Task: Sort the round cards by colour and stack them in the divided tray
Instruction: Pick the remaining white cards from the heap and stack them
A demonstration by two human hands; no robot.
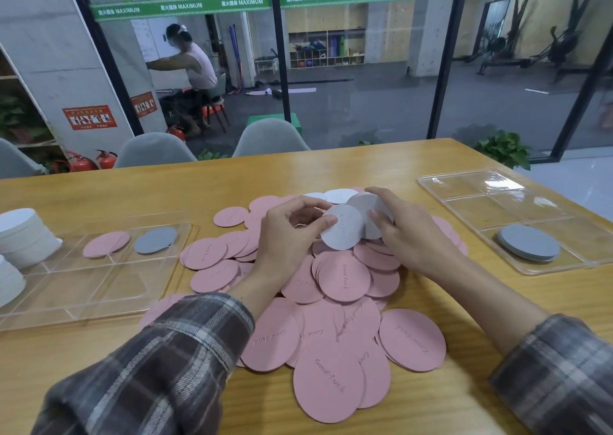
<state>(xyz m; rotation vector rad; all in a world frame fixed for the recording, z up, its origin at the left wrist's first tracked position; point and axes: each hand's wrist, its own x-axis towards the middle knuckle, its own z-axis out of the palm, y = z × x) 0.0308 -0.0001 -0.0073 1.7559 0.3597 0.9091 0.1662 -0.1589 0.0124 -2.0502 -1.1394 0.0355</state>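
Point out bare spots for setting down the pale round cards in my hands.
Free: the right clear plastic divided tray, every compartment but the one holding the grey round card stack; the far strip of the wooden table. Crowded: the pink round card pile mid-table.

I sit at a wooden table beside a gym: through the glass wall, an equipment shelf at twelve o'clock and rowing machines at two.

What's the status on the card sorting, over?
Left grip pinches a pale card, right grip holds a small pale stack. Pink pile unsorted on table; grey stack in right tray. Nothing in the way.
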